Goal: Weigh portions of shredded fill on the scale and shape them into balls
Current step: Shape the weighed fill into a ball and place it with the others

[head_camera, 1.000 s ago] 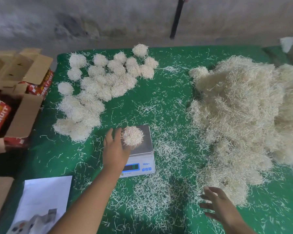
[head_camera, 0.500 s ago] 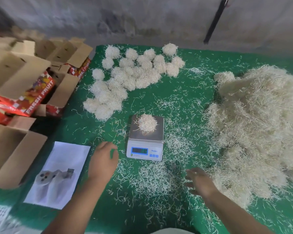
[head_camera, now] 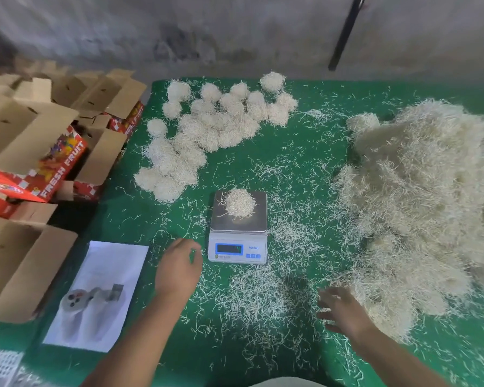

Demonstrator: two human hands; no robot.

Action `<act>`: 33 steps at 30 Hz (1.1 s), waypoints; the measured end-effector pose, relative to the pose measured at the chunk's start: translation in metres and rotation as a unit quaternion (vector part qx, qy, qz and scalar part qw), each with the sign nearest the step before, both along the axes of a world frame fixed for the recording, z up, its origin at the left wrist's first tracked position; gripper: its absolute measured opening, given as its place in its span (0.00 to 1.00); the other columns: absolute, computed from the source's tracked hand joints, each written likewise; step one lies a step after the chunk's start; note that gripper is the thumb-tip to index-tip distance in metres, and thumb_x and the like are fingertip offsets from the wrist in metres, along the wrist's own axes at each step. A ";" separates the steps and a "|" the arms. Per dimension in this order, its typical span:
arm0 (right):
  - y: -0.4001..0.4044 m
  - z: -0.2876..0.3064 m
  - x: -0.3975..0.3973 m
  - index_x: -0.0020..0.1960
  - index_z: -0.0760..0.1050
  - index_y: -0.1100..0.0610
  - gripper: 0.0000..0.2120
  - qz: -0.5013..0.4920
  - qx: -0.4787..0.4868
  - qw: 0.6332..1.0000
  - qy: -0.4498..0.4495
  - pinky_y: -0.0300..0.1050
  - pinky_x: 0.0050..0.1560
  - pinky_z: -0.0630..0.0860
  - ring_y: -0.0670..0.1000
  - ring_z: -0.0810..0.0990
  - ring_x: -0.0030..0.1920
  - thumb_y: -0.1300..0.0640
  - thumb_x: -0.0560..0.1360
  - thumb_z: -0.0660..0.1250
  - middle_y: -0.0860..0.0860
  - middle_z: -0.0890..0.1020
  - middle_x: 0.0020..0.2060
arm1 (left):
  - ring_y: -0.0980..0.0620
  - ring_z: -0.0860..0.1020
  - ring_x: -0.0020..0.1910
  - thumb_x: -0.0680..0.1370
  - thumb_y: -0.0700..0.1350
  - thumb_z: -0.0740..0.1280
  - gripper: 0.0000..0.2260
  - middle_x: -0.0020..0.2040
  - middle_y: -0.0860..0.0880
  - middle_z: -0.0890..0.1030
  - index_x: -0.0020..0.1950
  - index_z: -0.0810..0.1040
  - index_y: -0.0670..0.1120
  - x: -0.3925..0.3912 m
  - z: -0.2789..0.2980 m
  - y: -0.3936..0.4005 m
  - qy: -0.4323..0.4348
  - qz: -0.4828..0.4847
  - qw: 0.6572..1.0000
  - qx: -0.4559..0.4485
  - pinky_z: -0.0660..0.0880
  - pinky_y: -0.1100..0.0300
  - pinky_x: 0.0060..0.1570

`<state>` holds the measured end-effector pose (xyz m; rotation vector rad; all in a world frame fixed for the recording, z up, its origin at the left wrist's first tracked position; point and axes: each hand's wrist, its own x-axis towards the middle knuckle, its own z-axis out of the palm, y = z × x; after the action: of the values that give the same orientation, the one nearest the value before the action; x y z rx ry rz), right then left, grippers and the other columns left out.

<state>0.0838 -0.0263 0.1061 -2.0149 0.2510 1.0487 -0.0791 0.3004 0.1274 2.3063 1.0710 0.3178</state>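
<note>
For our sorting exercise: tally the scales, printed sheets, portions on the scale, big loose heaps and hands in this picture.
Scale: 1
Printed sheet: 1
Portion on the scale: 1
Big loose heap: 1
Hands: 2, left hand, right hand
Total: 6

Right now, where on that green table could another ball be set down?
The barest green lies between the finished balls, the scale and the big fill heap. Crowded: loose shreds in front of the scale, balls far left.

"FRESH FRUIT" reads on the red carton [head_camera: 57, 174] at left; scale [head_camera: 237, 248] brand and display digits too blurry.
</note>
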 end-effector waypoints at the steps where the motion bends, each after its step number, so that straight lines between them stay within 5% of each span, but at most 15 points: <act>1: -0.002 -0.002 -0.003 0.66 0.73 0.52 0.13 0.000 -0.004 1.000 0.001 0.49 0.44 0.82 0.55 0.87 0.51 0.49 0.85 0.67 0.54 0.85 0.54 | 0.47 0.81 0.49 0.79 0.41 0.70 0.06 0.55 0.50 0.81 0.55 0.83 0.47 0.005 -0.001 0.002 -0.003 -0.004 1.000 -0.003 0.81 0.48 0.48; 4: -0.004 -0.003 -0.012 0.66 0.73 0.51 0.12 0.007 -0.008 1.000 0.002 0.52 0.49 0.84 0.54 0.87 0.50 0.49 0.85 0.66 0.53 0.85 0.54 | 0.46 0.76 0.67 0.79 0.47 0.73 0.24 0.73 0.48 0.72 0.74 0.73 0.48 0.025 -0.006 0.010 0.033 -0.027 0.999 0.005 0.78 0.46 0.63; 6: -0.004 0.000 -0.018 0.65 0.73 0.51 0.11 -0.001 -0.007 1.000 0.003 0.52 0.49 0.83 0.54 0.87 0.50 0.49 0.85 0.66 0.52 0.85 0.54 | 0.44 0.60 0.80 0.76 0.53 0.77 0.41 0.82 0.48 0.57 0.83 0.58 0.52 0.046 -0.008 0.020 0.068 -0.057 0.996 -0.001 0.69 0.42 0.72; 8: -0.006 0.003 -0.024 0.63 0.74 0.51 0.09 -0.015 -0.009 1.000 0.007 0.55 0.53 0.84 0.54 0.87 0.51 0.50 0.85 0.67 0.52 0.86 0.54 | 0.41 0.47 0.84 0.72 0.56 0.80 0.54 0.84 0.51 0.44 0.85 0.44 0.57 0.077 -0.009 0.037 0.110 -0.100 0.989 -0.019 0.63 0.36 0.74; 11: -0.011 0.008 -0.032 0.61 0.76 0.52 0.06 -0.043 -0.007 0.999 0.026 0.57 0.55 0.84 0.56 0.87 0.51 0.53 0.85 0.67 0.53 0.87 0.53 | 0.37 0.41 0.83 0.68 0.58 0.82 0.61 0.84 0.51 0.36 0.83 0.36 0.61 0.133 -0.012 0.062 0.171 -0.175 0.970 -0.018 0.56 0.29 0.76; 14: -0.017 0.015 -0.044 0.60 0.78 0.54 0.05 -0.081 -0.012 0.996 0.033 0.49 0.44 0.83 0.53 0.89 0.46 0.55 0.85 0.68 0.53 0.88 0.50 | 0.38 0.41 0.83 0.65 0.59 0.83 0.63 0.85 0.48 0.37 0.84 0.39 0.59 0.181 -0.027 0.074 0.227 -0.230 0.946 -0.019 0.54 0.27 0.76; 17: -0.022 0.019 -0.052 0.61 0.78 0.55 0.07 -0.116 -0.011 0.993 0.027 0.49 0.43 0.83 0.54 0.89 0.46 0.54 0.84 0.68 0.55 0.89 0.50 | 0.38 0.44 0.84 0.65 0.60 0.83 0.58 0.85 0.46 0.43 0.85 0.51 0.57 0.204 -0.054 0.074 0.259 -0.250 0.932 -0.042 0.52 0.29 0.76; 20: -0.026 0.021 -0.060 0.60 0.79 0.55 0.09 -0.145 0.001 0.989 0.025 0.50 0.45 0.84 0.54 0.90 0.46 0.52 0.84 0.68 0.52 0.89 0.48 | 0.39 0.61 0.78 0.67 0.58 0.82 0.45 0.79 0.42 0.64 0.79 0.65 0.54 0.206 -0.075 0.067 0.240 -0.235 0.942 -0.018 0.61 0.37 0.77; 23: -0.029 0.021 -0.067 0.60 0.79 0.56 0.10 -0.160 0.020 0.986 0.032 0.52 0.49 0.85 0.52 0.89 0.46 0.51 0.84 0.67 0.49 0.89 0.46 | 0.41 0.75 0.65 0.70 0.50 0.80 0.31 0.64 0.43 0.76 0.70 0.74 0.50 0.198 -0.079 0.054 0.170 -0.214 0.962 -0.017 0.74 0.45 0.66; 28: -0.015 0.042 -0.042 0.60 0.80 0.49 0.08 -0.091 0.061 0.993 -0.032 0.53 0.56 0.84 0.45 0.88 0.49 0.49 0.83 0.68 0.42 0.88 0.49 | 0.57 0.80 0.48 0.67 0.58 0.80 0.27 0.56 0.57 0.80 0.61 0.73 0.66 0.173 -0.029 -0.007 0.057 -0.195 0.936 -0.287 0.78 0.56 0.46; 33: 0.017 0.091 0.010 0.66 0.77 0.42 0.14 0.017 0.124 0.982 -0.142 0.57 0.57 0.85 0.48 0.88 0.50 0.44 0.82 0.69 0.42 0.87 0.50 | 0.50 0.68 0.70 0.54 0.64 0.84 0.53 0.72 0.61 0.64 0.76 0.64 0.69 0.136 0.039 -0.094 -0.001 -0.142 0.843 -0.518 0.67 0.46 0.65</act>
<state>0.0938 -0.0092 0.1975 -1.9160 -0.0630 0.7580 0.0574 0.2068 0.1668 1.4151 0.6145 -0.3265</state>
